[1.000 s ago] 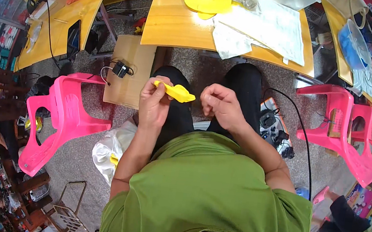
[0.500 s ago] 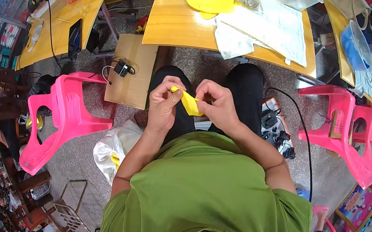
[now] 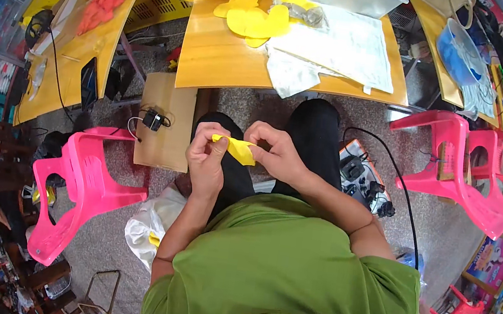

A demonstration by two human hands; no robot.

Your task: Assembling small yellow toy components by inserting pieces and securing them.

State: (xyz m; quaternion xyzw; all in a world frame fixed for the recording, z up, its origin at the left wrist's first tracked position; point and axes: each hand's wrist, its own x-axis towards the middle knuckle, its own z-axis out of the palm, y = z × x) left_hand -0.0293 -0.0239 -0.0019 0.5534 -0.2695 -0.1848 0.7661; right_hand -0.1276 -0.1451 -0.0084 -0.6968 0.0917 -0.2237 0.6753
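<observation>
- Left grip (image 3: 205,160): thumb and fingers pinched the left end of a thin yellow piece (image 3: 238,151).
- Right grip (image 3: 280,154): thumb and bent fingers pinched the same piece toward its right end.
- Yellow piece: spanned the gap between the two grips, above the person's dark-clad legs (image 3: 315,133).
- Worktop (image 3: 224,71): lay ahead of both grips, well apart from them; bore flat yellow shapes (image 3: 244,19) and, right of these, a white cloth (image 3: 359,60).
- Cardboard (image 3: 163,148): lay beyond and left of the left grip, with a black adapter (image 3: 153,120) on it.
- Pink chair (image 3: 84,173): stood farther left of the left grip.
- White bag (image 3: 144,225): sat beside the left forearm, nearer the body than the left grip.
</observation>
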